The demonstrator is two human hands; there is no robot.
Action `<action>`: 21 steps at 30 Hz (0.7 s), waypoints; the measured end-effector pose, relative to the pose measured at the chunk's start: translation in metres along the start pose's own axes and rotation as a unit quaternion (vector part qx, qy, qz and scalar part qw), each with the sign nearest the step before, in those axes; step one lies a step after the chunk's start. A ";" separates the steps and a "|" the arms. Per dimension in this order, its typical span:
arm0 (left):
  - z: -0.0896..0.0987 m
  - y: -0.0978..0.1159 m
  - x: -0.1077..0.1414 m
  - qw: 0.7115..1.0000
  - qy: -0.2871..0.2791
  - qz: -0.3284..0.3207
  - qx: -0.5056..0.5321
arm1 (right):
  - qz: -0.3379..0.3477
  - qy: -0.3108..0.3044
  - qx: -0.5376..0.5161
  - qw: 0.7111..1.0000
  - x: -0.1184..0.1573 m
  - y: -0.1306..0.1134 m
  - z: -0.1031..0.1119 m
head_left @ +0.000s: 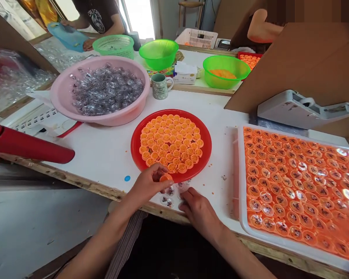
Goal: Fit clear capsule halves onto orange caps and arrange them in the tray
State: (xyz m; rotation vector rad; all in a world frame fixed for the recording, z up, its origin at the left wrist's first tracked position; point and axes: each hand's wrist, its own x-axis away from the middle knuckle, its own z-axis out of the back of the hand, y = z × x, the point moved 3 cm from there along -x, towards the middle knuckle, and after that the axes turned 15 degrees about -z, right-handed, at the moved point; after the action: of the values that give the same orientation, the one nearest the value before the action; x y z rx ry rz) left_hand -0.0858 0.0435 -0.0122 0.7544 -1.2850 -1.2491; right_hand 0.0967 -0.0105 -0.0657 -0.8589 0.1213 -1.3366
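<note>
Left hand [150, 181] in a pinch, right hand [199, 206] palm-down, fingers [189, 195] apparently bent.

- The left hand's [151, 181] fingers partly cover a small round orange plastic piece [166, 177].
- Whether the right hand [198, 204] touches the clear plastic domes [166, 201] is unclear; their dark markings are too small to read.
- The shallow white plastic tray [243, 193] runs off the right edge, the long red cylinder [31, 144] off the left.
- The far-left person's black printed shirt [88, 7] is cut off at the top.
</note>
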 end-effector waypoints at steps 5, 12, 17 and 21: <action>-0.005 -0.009 0.021 0.993 -0.029 0.057 0.100 | -0.032 0.028 -0.007 0.999 0.010 0.020 0.008; -0.019 -0.009 0.026 0.982 -0.026 0.051 0.181 | -0.057 0.060 0.013 0.996 0.016 0.023 0.009; -0.034 -0.008 0.023 0.978 -0.029 0.057 0.199 | -0.004 0.073 0.029 0.997 0.012 0.023 0.005; -0.038 -0.007 0.021 0.980 -0.053 0.068 0.177 | 0.017 0.062 -0.045 0.997 0.010 0.026 0.003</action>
State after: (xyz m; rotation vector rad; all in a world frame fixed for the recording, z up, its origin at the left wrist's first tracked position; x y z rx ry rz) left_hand -0.0543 0.0136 -0.0203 0.8418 -1.6453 -0.9722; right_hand 0.1218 -0.0185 -0.0758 -0.8457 0.2930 -1.3609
